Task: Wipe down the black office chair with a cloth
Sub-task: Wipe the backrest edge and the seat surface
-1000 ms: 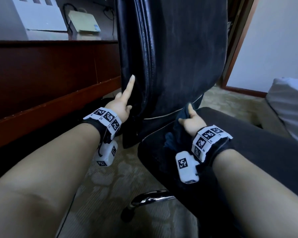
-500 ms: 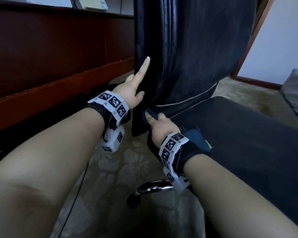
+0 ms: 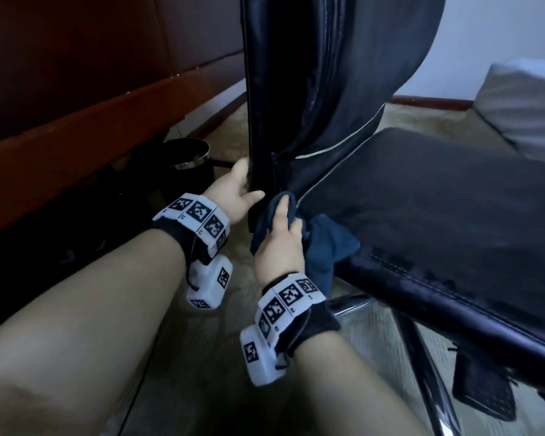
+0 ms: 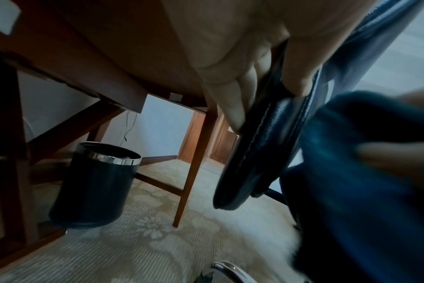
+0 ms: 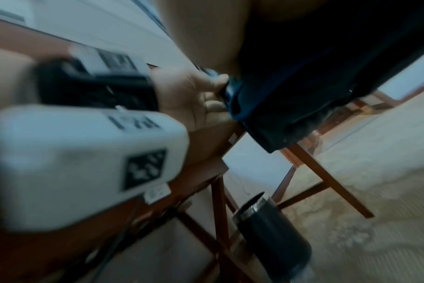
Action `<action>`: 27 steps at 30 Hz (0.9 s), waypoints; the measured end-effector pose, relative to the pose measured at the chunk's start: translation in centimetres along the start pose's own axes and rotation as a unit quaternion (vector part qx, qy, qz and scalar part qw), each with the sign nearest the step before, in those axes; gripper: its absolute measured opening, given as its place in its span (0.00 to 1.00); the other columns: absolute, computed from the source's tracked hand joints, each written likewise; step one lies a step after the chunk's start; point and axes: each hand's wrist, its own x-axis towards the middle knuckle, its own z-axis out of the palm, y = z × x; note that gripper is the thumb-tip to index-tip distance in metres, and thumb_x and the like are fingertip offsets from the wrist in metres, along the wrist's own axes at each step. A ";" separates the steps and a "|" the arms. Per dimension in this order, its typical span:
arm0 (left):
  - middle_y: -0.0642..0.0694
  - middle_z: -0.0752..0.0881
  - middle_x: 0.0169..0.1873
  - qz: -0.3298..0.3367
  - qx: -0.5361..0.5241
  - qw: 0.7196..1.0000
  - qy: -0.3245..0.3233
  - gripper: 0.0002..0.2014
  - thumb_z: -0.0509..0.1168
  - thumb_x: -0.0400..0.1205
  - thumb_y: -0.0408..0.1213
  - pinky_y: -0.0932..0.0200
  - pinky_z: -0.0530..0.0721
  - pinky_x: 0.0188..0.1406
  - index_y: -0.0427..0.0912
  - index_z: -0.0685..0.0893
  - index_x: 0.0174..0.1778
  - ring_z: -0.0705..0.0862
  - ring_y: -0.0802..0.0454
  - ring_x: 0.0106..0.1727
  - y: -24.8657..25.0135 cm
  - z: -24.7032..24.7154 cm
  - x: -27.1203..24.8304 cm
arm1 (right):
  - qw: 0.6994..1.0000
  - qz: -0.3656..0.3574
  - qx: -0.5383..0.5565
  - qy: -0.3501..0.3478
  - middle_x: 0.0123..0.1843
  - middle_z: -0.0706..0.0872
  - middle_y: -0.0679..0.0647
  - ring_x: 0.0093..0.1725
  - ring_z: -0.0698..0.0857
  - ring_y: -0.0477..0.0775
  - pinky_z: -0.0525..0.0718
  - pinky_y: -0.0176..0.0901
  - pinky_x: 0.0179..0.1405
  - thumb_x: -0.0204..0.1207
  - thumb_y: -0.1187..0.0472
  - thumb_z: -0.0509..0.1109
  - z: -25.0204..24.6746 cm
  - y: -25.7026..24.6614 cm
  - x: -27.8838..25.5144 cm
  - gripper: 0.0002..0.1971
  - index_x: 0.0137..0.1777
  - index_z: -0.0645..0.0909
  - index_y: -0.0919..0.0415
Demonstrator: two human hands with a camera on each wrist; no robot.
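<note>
Cloth work low at centre frame, on the backrest's edge.
Left hand [image 3: 238, 191] fingers pinch the black leather office chair [image 3: 334, 89] edge, stiff and slick; right hand [image 3: 279, 243] fingers curl round the soft dark blue cloth [image 3: 323, 243], bunched.

Chair [image 3: 343, 73] back cut off at top, right wrist view blurred, cloth [image 4: 363, 172] smeared

Left hand [image 3: 238, 191]: forearm bare, reaching forward; white band with black square markers around the wrist, white camera block hanging beneath. Fingers [image 4: 232, 107] curled behind the lower edge of the black leather office-chair backrest [image 3: 328, 89], thumb in front, pinching it.

Right hand [image 3: 279, 247]: forearm bare, same marker band and camera block at the wrist. Fingers curled over the bunched dark blue cloth [image 3: 324, 247], pressing it at the backrest's foot, just beside the left hand.
</note>
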 end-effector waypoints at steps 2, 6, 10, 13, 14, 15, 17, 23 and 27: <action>0.42 0.79 0.66 -0.002 0.001 1.000 -0.006 0.27 0.60 0.83 0.31 0.54 0.77 0.65 0.41 0.59 0.77 0.78 0.48 0.66 0.0 0.0 0.1 | 0.999 0.001 0.035 0.037 0.81 0.49 0.61 0.76 0.63 0.61 0.71 0.43 0.66 0.80 0.73 0.54 0.9 -0.5 1.0 0.40 0.80 0.32 0.49; 0.41 0.76 0.70 -0.013 0.005 1.000 0.010 0.28 0.62 0.83 0.33 0.47 0.76 0.68 0.45 0.58 0.78 0.77 0.46 0.69 -0.2 0.1 0.5 | 0.996 0.016 0.075 0.047 0.81 0.52 0.60 0.75 0.67 0.61 0.74 0.47 0.65 0.79 0.71 0.55 1.6 -0.8 2.2 0.41 0.80 0.32 0.46; 0.39 0.77 0.69 -0.026 0.009 1.000 0.012 0.28 0.62 0.82 0.33 0.44 0.76 0.68 0.45 0.59 0.77 0.77 0.45 0.69 -0.2 -0.1 0.4 | 0.990 0.074 0.121 -0.001 0.81 0.54 0.60 0.75 0.67 0.59 0.69 0.45 0.68 0.80 0.68 0.55 1.9 -0.4 2.1 0.38 0.82 0.36 0.49; 0.40 0.78 0.68 -0.023 0.022 0.999 0.011 0.27 0.63 0.82 0.34 0.42 0.76 0.67 0.45 0.60 0.75 0.78 0.44 0.67 0.1 -0.2 0.2 | 0.987 0.112 0.117 -0.022 0.79 0.63 0.61 0.73 0.69 0.60 0.69 0.49 0.70 0.81 0.67 0.55 1.8 -0.4 2.2 0.33 0.82 0.45 0.57; 0.40 0.79 0.67 -0.021 0.028 0.999 0.011 0.26 0.63 0.82 0.33 0.42 0.77 0.67 0.45 0.61 0.74 0.79 0.44 0.66 0.3 -0.3 0.1 | 0.987 0.109 0.118 -0.015 0.78 0.65 0.61 0.73 0.71 0.61 0.70 0.49 0.70 0.81 0.67 0.55 1.6 -0.4 2.0 0.32 0.82 0.47 0.58; 0.40 0.80 0.66 -0.021 0.032 0.999 0.010 0.26 0.63 0.82 0.33 0.43 0.77 0.66 0.44 0.61 0.74 0.80 0.43 0.65 0.4 -0.3 0.1 | 0.988 0.095 0.124 -0.005 0.78 0.65 0.61 0.72 0.71 0.61 0.69 0.48 0.70 0.81 0.67 0.55 1.3 -0.4 1.8 0.32 0.82 0.46 0.56; 0.39 0.80 0.66 -0.023 0.039 0.999 0.008 0.25 0.63 0.82 0.33 0.43 0.77 0.66 0.43 0.62 0.73 0.80 0.43 0.65 0.6 -0.4 -0.1 | 0.988 0.041 0.148 0.031 0.78 0.61 0.61 0.74 0.68 0.59 0.65 0.43 0.70 0.82 0.68 0.53 0.4 -0.7 1.3 0.33 0.82 0.44 0.51; 0.37 0.76 0.70 -0.046 0.072 0.996 -0.008 0.30 0.64 0.81 0.36 0.45 0.75 0.69 0.43 0.59 0.76 0.75 0.43 0.70 1.1 -0.6 -0.1 | 0.968 -0.029 0.224 0.113 0.79 0.65 0.57 0.76 0.66 0.56 0.60 0.34 0.70 0.83 0.67 0.55 -5.1 -1.4 1.8 0.28 0.81 0.54 0.55; 0.35 0.72 0.73 -0.017 0.058 0.998 0.007 0.40 0.65 0.80 0.35 0.42 0.75 0.69 0.44 0.44 0.80 0.76 0.41 0.70 2.7 -1.4 -0.4 | 0.974 -0.109 0.142 0.138 0.77 0.70 0.55 0.75 0.69 0.53 0.60 0.28 0.66 0.82 0.65 0.59 -12.1 -0.9 2.7 0.24 0.78 0.63 0.58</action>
